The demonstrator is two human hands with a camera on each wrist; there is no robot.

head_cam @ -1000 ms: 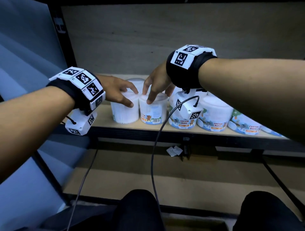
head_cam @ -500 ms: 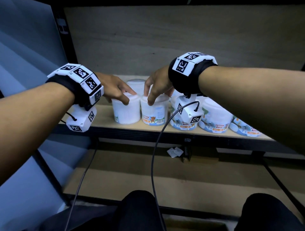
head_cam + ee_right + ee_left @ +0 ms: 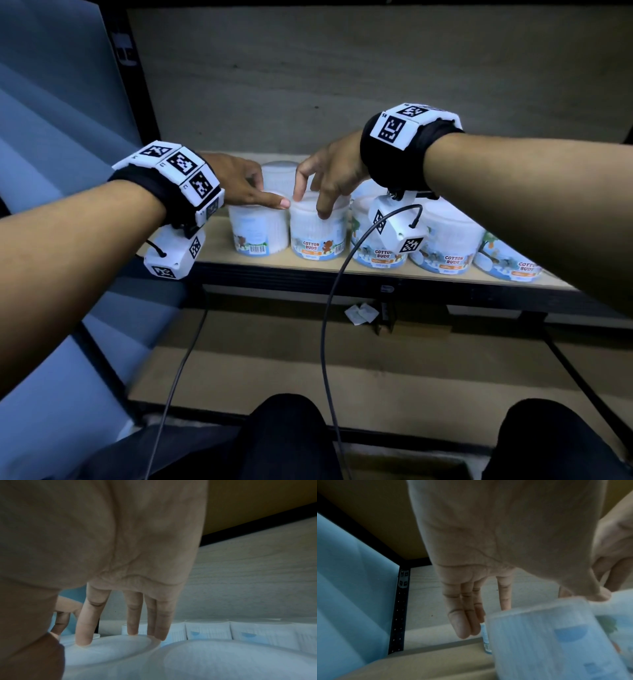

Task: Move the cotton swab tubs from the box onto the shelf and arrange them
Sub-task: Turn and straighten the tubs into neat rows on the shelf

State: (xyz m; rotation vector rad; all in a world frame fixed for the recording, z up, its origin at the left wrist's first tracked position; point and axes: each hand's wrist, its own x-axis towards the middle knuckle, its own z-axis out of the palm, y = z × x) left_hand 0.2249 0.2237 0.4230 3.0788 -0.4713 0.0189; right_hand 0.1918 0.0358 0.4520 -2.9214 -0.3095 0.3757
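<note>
At the front edge of a pale wooden shelf [image 3: 308,265] in a black metal frame, a person's two hands work a row of white translucent plastic cotton swab tubs [image 3: 445,246] with "COTTON BUDS" labels. The left hand [image 3: 239,186] rests over the leftmost tub [image 3: 258,231], thumb along its lid; the right hand [image 3: 337,174] grips the lid rim of the neighbouring second tub [image 3: 318,233] between thumb and fingers.

The head view alone shows the labels and the front row — the right wrist view shows a further row of tubs [image 3: 207,630] behind, against the shelf's wood-grain back panel [image 3: 257,574]. The left wrist view shows straight fingers [image 3: 462,615] hanging behind the blurred tub, near the shelf's left rear corner, where a perforated black upright [image 3: 399,615] stands.

Compared with half a second ago, both tubs have turned: the second tub's label now faces front, and the leftmost shows its barcode.

Below lies a lower wooden shelf [image 3: 411,377]; blue sheeting [image 3: 51,171] hangs at left.
</note>
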